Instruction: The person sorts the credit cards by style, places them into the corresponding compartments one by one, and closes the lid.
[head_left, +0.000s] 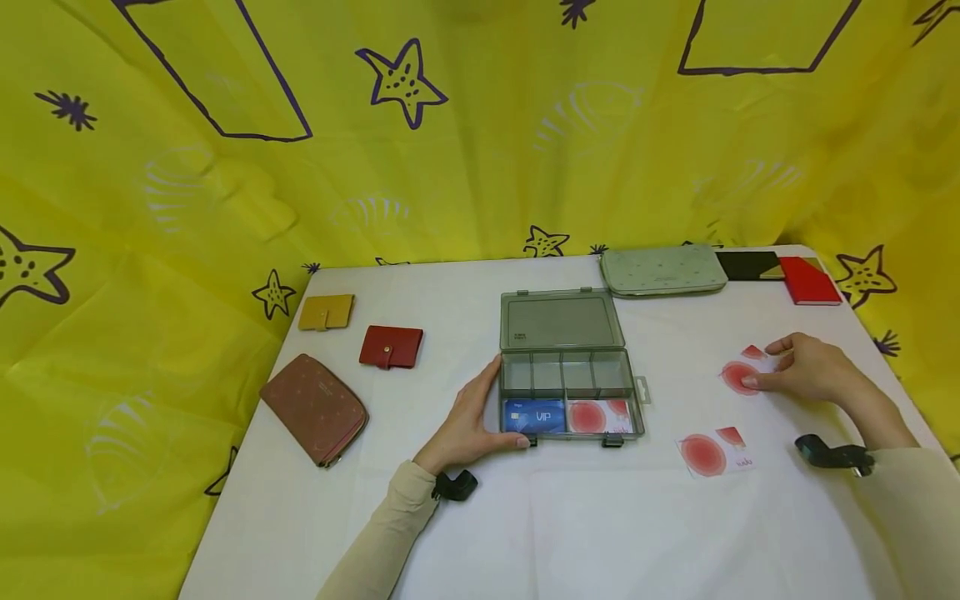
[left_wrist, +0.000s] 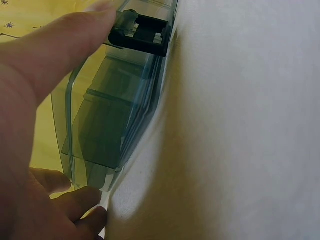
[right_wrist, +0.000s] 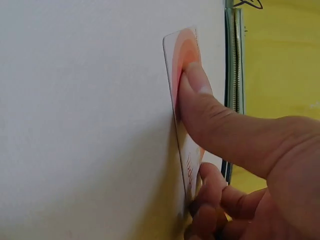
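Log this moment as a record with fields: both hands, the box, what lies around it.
Right hand: pinches a white rectangular card with a red circle
Left hand: touches the left side and front edge of a translucent grey-green plastic box
Box lid: open, laid back
Box contents: blue rectangular VIP card, front left; red-and-white card, front right
Loose card: red-and-white, on the white-covered table
Left of box: yellow snap wallet, red snap wallet, brown zip wallet
Back right: pale green zip pouch, flat black rectangular item, flat red rectangular item
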